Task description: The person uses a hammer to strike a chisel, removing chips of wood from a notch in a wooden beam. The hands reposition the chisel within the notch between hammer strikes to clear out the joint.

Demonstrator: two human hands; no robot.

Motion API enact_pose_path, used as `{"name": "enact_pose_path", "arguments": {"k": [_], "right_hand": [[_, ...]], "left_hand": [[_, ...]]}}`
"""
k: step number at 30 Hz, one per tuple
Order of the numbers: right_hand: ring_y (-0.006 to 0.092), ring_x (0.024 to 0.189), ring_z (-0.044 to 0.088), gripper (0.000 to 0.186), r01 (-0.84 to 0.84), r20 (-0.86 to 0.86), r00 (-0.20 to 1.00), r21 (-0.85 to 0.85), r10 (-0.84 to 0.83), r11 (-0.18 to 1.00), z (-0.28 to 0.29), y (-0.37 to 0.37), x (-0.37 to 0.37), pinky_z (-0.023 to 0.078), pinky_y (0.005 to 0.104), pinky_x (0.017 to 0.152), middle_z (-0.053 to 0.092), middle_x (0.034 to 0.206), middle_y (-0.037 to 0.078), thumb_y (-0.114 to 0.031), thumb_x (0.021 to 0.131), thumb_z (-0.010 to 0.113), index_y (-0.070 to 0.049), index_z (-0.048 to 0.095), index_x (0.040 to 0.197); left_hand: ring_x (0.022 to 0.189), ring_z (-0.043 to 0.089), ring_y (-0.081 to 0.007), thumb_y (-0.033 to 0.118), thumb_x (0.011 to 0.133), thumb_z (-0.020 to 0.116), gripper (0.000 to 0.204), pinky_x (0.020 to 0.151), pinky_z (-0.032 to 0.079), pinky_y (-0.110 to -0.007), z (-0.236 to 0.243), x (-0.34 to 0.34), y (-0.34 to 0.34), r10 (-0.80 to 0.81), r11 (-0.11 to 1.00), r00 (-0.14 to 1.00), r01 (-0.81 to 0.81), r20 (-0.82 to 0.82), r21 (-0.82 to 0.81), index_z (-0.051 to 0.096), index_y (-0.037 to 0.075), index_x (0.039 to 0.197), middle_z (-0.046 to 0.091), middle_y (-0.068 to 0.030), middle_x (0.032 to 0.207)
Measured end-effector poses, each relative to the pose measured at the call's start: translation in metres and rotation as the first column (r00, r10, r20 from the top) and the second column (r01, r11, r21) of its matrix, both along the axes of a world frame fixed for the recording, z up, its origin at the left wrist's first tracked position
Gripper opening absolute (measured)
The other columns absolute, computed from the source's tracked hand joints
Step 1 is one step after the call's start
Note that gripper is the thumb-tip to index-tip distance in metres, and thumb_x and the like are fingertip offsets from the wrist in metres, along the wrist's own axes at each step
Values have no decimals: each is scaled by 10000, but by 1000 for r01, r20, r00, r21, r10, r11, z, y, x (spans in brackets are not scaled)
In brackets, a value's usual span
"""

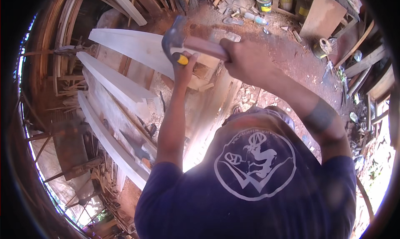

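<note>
My right hand (248,63) is wrapped round the wooden handle of a hammer (204,46), held out to the left over the work. Its dark metal head hangs just above my left hand (186,70). Closed in that left hand is a tool with a yellow and black handle (182,59), which looks like a chisel; its blade is hidden. Beneath lies a long pale board (133,47), one end near my left hand. Two more shaped pale pieces, a middle board (112,85) and a curved board (106,137), lie to the left.
A handsaw (135,145) lies among the boards. Wood chips (250,95) litter the reddish floor. Paint cans (263,1), a plastic bottle (255,18) and an open tin (322,48) stand or lie farther off. Timber (46,43) leans along the left side.
</note>
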State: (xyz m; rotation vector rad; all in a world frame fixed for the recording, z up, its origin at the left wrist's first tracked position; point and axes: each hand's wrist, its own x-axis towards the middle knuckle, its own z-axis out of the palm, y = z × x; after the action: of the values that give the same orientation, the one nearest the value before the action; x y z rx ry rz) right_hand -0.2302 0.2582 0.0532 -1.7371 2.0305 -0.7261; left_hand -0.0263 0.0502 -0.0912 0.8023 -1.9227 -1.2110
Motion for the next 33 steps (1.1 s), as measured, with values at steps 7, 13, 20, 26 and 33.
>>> {"name": "enact_pose_path", "arguments": {"k": [7, 13, 20, 26, 33], "right_hand": [[435, 823, 684, 237, 412, 368, 857, -73, -359, 908, -12, 61, -24, 513, 491, 744, 657, 812, 286, -80, 807, 611, 33, 618, 1015], [424, 758, 666, 231, 522, 359, 786, 54, -504, 851, -6, 66, -28, 485, 460, 703, 622, 755, 280, -118, 807, 654, 45, 609, 965], [436, 775, 663, 271, 521, 331, 797, 47, -506, 852, 10, 64, -21, 481, 478, 715, 638, 775, 270, -170, 820, 669, 39, 618, 986], [446, 803, 675, 258, 441, 321, 844, 42, -430, 896, 3, 53, -13, 507, 511, 760, 661, 801, 272, -161, 831, 647, 20, 636, 1015], [410, 694, 693, 222, 148, 46, 987, -631, -154, 761, 111, 5, -13, 559, 505, 674, 665, 716, 241, -90, 824, 638, 14, 635, 1021]], "left_hand": [[583, 452, -97, 124, 909, 718, 311, 563, 380, -297, 14, 5, 28, 39, 977, 999, -31, 35, -211, 541, 16, 677, 513, 2, 608], [595, 455, -88, 124, 918, 711, 306, 572, 398, -295, 21, -21, 7, 7, 1000, 1000, -7, 25, -23, 537, 35, 683, 524, 6, 628], [578, 460, -86, 108, 960, 660, 334, 555, 389, -282, 18, -24, -13, -62, 998, 995, 61, -81, -6, 455, 73, 699, 482, 16, 613], [561, 445, -90, 97, 953, 666, 332, 548, 391, -280, 6, -28, -10, -87, 996, 988, 85, -126, -22, 450, 74, 703, 481, 9, 610], [596, 501, -100, 63, 871, 727, 251, 568, 419, -266, 9, -21, -10, -42, 991, 990, 59, -137, 120, 535, 35, 712, 566, 6, 678]]}}
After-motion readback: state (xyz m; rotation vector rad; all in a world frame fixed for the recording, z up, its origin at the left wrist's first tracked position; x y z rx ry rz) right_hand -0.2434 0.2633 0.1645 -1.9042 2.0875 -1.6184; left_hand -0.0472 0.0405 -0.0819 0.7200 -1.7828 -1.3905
